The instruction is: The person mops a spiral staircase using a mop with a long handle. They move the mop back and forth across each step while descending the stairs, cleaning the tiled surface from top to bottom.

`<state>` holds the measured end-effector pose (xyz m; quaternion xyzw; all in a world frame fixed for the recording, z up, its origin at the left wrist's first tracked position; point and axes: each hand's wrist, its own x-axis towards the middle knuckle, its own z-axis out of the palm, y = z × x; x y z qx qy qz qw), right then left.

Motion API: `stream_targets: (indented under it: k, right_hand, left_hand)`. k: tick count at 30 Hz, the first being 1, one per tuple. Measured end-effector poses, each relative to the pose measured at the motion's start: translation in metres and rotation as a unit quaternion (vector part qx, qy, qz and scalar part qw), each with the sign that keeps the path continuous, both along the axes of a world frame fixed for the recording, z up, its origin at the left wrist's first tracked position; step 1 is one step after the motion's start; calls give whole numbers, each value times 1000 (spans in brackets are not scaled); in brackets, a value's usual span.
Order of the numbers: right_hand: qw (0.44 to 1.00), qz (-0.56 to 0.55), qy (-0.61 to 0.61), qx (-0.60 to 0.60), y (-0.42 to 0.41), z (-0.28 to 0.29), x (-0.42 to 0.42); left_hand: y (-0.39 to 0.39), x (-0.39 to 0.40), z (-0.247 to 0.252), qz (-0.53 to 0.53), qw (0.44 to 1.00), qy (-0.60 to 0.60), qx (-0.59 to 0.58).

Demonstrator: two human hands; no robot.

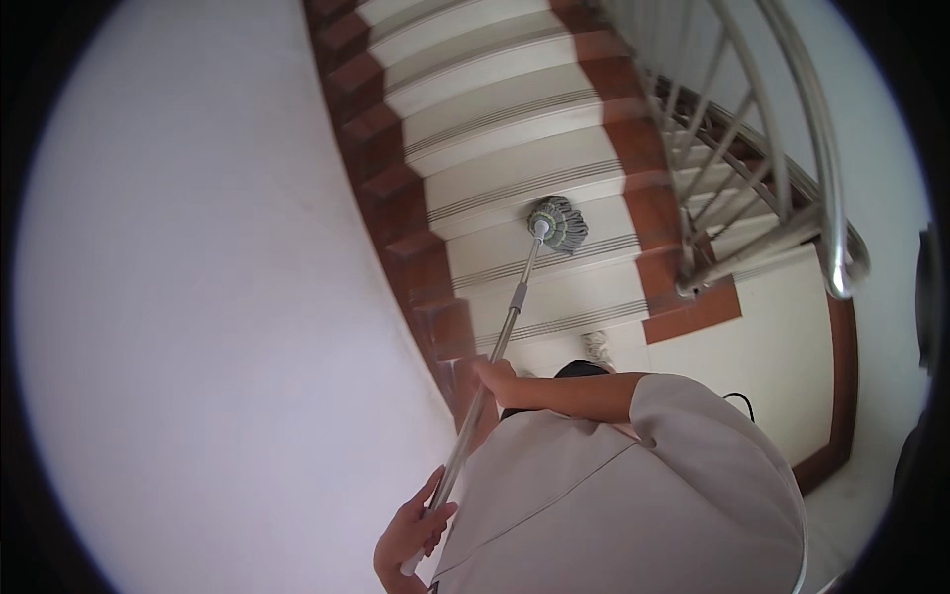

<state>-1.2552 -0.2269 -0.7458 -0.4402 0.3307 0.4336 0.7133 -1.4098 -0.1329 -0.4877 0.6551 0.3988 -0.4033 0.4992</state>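
A string mop with grey strands (565,227) rests its head on a pale stair tread (486,254), left of the right-hand red border. Its metal pole (508,330) slants down from the mop head to the lower left, past my body. My right hand (497,381) grips the pole around its middle, the forearm crossing in front of my chest. Lower down, near the pole's white end cap (410,566), my left hand (417,526) is wrapped around the pole, close to the wall.
A white wall (223,297) borders the stairs on the left. Brown-red tiles (653,215) edge the steps. On the right stands a metal railing (820,148), beside another flight. The pale landing floor (787,349) lies at right. Part of a shoe (596,346) shows below the lowest step.
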Motion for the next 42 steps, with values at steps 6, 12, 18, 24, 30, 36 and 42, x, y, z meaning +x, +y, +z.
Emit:
stream_targets:
  k: [6, 12, 18, 24, 30, 36, 42]
  right_hand:
    - [976, 193, -39, 89, 121, -25, -52]
    - [970, 212, -107, 49, 188, -47, -72]
    - [987, 105, -123, 12, 110, -61, -17]
    - [978, -129, -67, -149, -73, -79, 14]
    - [961, -150, -100, -210, -100, -99, 21]
    - [980, 86, -107, -146, 24, -4, 45]
    - [964, 224, -129, 69, 94, 22, 5]
  left_hand:
    - [28, -52, 15, -78, 988, 2, 131]
    - [58, -53, -23, -89, 984, 10, 154]
    - [74, -18, -42, -224, 967, -29, 117]
    - [34, 68, -76, -393, 911, -127, 20]
    - [24, 96, -78, -389, 910, -145, -17]
    - [72, 83, -5, -197, 979, 15, 43]
    - [46, 18, 51, -11, 994, 43, 97]
